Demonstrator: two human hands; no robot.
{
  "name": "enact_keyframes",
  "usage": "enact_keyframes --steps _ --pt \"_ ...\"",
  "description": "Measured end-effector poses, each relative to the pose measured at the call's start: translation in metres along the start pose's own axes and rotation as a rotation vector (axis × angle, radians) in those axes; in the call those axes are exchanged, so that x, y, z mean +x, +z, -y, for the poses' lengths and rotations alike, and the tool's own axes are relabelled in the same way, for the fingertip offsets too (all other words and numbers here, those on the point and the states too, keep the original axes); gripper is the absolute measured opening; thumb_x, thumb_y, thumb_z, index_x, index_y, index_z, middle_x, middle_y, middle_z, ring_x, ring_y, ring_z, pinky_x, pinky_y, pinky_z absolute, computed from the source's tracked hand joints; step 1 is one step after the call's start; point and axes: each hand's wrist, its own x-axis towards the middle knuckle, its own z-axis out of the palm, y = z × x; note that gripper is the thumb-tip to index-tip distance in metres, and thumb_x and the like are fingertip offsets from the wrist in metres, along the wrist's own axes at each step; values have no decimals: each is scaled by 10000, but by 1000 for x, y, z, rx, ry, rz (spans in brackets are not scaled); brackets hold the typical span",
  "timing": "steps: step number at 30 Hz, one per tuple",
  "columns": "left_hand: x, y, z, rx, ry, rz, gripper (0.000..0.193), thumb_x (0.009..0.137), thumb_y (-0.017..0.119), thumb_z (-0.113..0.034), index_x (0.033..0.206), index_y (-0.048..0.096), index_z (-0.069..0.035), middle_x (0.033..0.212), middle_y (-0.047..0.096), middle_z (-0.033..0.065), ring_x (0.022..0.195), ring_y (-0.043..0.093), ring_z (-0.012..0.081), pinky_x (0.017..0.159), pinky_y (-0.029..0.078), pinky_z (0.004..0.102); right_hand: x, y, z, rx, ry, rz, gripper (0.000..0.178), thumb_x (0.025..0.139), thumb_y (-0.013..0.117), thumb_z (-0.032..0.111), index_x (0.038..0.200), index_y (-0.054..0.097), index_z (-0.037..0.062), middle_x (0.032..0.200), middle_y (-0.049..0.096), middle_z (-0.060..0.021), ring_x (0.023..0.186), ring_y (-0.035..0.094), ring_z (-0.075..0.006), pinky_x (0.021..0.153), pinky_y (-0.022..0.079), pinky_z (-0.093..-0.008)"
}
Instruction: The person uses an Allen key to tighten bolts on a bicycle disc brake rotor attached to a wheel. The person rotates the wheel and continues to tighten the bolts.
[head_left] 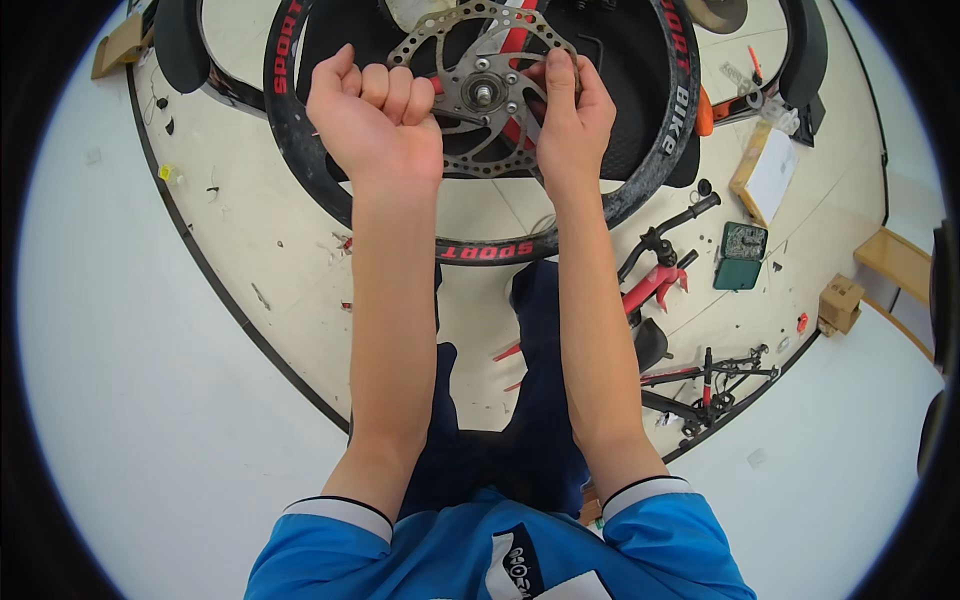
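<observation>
A silver brake disc (462,162) with drilled holes sits on the hub (484,94) of a bicycle wheel (480,250), held by several bolts. The wheel has a black rim with red and white lettering. My left hand (375,120) is closed in a fist at the disc's left side; its curled fingers hide what they hold, if anything. A small red part (437,85) shows between the fist and the hub; I cannot tell if it is a tool or a spoke. My right hand (575,120) grips the disc's right edge, thumb on top.
Beneath the wheel is a black chair seat (655,165) with armrests (180,45); a hex key (592,50) lies on it. To the right on the floor are a red bike frame (655,285), a green tool case (740,258), a carton (840,303) and another frame (705,395).
</observation>
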Motion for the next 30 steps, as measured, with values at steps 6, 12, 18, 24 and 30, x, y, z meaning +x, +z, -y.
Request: enact_keyframes --steps 6,12,18,24,30 --pt "-7 8 -15 -99 -60 150 436 948 479 -144 629 182 -148 564 135 -27 510 96 132 471 109 318 2 -1 1 11 5 -32 325 1038 584 292 906 639 0 800 669 -3 732 565 -55 692 457 -226" --pt "-19 4 11 -103 64 153 425 925 461 -186 633 153 -166 539 130 -32 504 78 138 469 104 322 2 5 0 5 12 -54 331 1033 591 296 897 643 -2 788 668 -2 729 566 -56 687 457 -228" --pt "-22 2 19 -103 121 79 417 913 451 -153 630 145 -169 538 125 -29 497 78 142 466 102 314 3 2 -1 19 26 -45 326 1030 591 291 894 646 -1 793 671 -8 728 567 -58 684 459 -229" --pt "-25 7 23 -154 97 22 427 909 456 -163 622 141 -169 533 132 -33 493 83 137 466 105 309 1 2 1 18 58 -46 345 1033 586 307 894 641 -3 798 669 -14 734 569 -64 694 463 -237" --pt "-24 2 24 -103 141 63 412 912 451 -233 622 165 -171 511 154 -42 493 97 132 481 120 309 2 2 1 19 58 -42 355 1033 589 315 885 640 -4 796 664 -11 731 562 -61 692 461 -235"
